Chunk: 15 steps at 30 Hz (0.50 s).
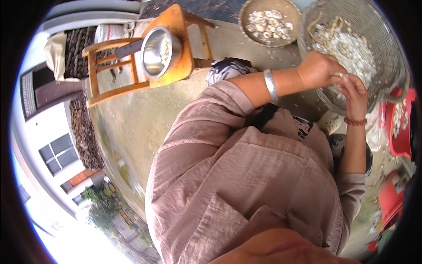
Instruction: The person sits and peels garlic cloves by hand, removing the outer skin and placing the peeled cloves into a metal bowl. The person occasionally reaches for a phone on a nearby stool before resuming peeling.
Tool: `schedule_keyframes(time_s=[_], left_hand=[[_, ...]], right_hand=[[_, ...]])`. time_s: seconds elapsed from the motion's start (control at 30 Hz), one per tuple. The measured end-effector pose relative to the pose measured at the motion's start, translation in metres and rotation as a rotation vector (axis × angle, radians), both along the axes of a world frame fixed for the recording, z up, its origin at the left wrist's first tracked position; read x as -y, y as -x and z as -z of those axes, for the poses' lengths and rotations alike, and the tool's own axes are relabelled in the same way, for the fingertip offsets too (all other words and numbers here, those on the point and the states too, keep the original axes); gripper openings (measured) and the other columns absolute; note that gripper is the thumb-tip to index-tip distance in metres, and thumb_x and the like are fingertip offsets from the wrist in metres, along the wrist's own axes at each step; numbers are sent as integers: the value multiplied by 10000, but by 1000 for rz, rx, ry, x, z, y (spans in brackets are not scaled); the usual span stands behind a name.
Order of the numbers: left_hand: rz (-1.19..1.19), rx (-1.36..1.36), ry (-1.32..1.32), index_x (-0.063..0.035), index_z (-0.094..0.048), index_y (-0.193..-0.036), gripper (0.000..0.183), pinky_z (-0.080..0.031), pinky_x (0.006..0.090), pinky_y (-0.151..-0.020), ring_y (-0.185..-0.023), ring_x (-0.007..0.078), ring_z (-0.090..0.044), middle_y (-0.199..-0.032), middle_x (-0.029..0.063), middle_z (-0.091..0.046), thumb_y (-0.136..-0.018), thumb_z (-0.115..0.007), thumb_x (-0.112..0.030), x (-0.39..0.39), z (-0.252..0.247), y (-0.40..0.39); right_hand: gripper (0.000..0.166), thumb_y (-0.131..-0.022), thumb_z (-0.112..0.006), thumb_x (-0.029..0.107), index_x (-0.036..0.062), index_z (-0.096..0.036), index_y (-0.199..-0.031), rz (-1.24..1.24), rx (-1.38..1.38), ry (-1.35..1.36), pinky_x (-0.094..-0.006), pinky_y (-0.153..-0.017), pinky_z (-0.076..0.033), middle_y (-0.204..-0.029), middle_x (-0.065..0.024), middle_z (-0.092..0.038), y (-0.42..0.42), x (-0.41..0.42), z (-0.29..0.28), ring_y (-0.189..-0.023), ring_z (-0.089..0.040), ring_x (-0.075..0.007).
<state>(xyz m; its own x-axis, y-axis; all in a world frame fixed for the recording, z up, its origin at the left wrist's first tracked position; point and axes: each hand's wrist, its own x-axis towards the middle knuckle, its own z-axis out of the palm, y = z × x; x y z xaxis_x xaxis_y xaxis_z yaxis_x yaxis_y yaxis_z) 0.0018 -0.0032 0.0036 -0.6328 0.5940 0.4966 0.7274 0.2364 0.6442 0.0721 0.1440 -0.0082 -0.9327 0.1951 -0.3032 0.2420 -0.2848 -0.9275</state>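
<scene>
My left hand (319,71), with a silver bangle on its wrist, meets my right hand (354,89) over the near rim of a large woven basket (384,43). A small pale piece, seemingly a garlic clove (337,74), is pinched between the fingertips of both hands. The fingers partly hide it. A red beaded bracelet circles my right wrist. Papery white garlic skins (352,49) heap up inside the basket, with dry tan stalks (336,24) on top. Beyond, a shallow round basket (244,19) holds whole garlic bulbs (268,24).
At left, a wooden chair (179,39) bears a stainless steel bowl (153,67) with several pale cloves (164,49). On the right stand a red plastic dustpan-like container (394,138) and another red object (390,198). Stacked firewood (85,135) lines the white wall.
</scene>
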Motion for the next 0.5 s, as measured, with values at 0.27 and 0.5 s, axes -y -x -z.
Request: schedule_keyframes(time_s=[0.27, 0.5], left_hand=[[-412, -145, -61, -110, -619, -741, 153, -429, 271, -462, -498, 196, -532, -620, 65, -568, -609, -642, -183, 69, -46, 32], [-1275, -63, 344, -97, -623, -750, 243, -453, 305, -527, -535, 223, -560, -595, 90, -572, -596, -629, -286, 280, -67, 62]], right_hand=[[307, -820, -448, 203, 21, -457, -1067, -71, 23, -20, -248, -750, -395, -1081, -93, -474, 7, 7, -11, -952, -486, -174], [268, -805, -487, 179, 21, -488, -1021, -156, -13, -125, -207, -696, -406, -1018, -62, -505, 13, 13, -9, -907, -497, -128]])
